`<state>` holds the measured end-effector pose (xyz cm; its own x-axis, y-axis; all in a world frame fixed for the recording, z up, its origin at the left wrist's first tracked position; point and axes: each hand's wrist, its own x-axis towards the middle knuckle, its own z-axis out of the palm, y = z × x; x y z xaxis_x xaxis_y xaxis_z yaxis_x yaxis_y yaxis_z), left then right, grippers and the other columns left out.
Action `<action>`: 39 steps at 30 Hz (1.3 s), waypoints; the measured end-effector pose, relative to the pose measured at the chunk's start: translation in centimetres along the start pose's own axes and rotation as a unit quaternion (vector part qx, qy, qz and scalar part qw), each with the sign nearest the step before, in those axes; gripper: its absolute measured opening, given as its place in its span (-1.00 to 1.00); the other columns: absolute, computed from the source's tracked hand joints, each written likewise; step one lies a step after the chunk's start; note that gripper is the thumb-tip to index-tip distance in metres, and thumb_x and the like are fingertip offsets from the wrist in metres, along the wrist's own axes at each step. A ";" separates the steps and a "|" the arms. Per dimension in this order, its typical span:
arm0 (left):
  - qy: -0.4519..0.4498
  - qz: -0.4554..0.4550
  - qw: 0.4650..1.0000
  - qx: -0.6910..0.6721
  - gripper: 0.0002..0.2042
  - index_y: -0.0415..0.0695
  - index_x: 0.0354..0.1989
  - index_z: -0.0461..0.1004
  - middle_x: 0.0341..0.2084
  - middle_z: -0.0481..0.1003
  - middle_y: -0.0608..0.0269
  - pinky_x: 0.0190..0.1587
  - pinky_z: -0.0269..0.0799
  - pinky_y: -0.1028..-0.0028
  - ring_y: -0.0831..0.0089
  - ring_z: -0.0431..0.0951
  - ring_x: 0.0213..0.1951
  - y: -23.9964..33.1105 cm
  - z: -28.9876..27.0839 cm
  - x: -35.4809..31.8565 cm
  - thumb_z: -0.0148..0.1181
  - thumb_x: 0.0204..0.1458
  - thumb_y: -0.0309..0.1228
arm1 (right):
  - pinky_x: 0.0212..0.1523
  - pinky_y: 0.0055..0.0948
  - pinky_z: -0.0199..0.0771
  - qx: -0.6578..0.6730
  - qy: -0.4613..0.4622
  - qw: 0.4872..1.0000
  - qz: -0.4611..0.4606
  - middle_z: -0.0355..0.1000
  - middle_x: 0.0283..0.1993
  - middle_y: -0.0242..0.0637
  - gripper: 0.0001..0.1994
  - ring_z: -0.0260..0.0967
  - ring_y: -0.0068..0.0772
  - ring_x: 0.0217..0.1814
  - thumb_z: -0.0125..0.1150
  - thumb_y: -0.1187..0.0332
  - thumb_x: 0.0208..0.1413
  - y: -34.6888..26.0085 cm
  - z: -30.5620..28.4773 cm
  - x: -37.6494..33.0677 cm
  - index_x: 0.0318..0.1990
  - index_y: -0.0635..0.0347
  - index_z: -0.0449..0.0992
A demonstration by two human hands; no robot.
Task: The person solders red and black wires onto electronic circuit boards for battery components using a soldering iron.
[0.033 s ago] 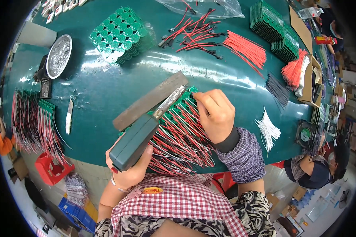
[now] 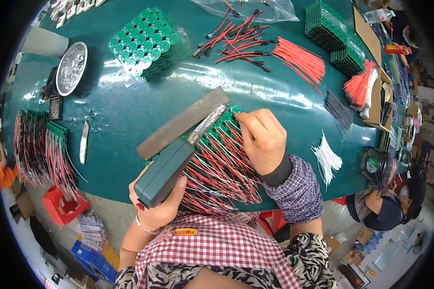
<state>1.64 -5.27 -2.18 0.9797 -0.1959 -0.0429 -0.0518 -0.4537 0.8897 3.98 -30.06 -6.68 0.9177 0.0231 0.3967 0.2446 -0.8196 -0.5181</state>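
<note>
My left hand [image 2: 160, 211] is wrapped round the handle of a dark green soldering gun [image 2: 165, 172]. Its silver barrel slants up and to the right, with the tip at the top edge of a green circuit board panel [image 2: 220, 129]. Many red, black and white wires [image 2: 222, 180] fan from that panel toward the table's near edge. At the panel's upper right corner, my right hand [image 2: 265, 139] is closed in a pinch; what lies between the fingertips is too small to make out. A flat grey-brown bar [image 2: 181, 124] lies along the panel's far side.
Bare green panels [image 2: 144, 41] are stacked at the back. Red wires [image 2: 300, 60], black wires [image 2: 339, 110] and white wires [image 2: 327, 159] lie to the right. A metal bowl [image 2: 72, 68], a knife [image 2: 84, 142] and wired panels [image 2: 31, 144] occupy the left. Another person [image 2: 381, 207] sits at right.
</note>
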 end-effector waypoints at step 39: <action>-0.012 -0.027 1.000 -0.007 -0.78 -0.33 -0.25 0.61 -0.38 0.58 0.04 -0.34 0.51 0.47 0.33 0.60 -0.44 0.0 0.1 0.2 0.38 -0.11 -0.56 | -0.37 -0.29 0.42 -0.006 0.011 1.000 -0.001 0.38 -0.33 -0.24 -0.78 0.38 -0.19 -0.32 0.29 0.66 -0.12 -0.7 -0.2 0.8 -0.27 0.26 0.52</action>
<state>1.78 -5.34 -2.26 0.9761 -0.1922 -0.1017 0.0038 -0.4528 0.8916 4.44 -29.62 -5.89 0.9105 0.0121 0.4134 0.2416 -0.8267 -0.5080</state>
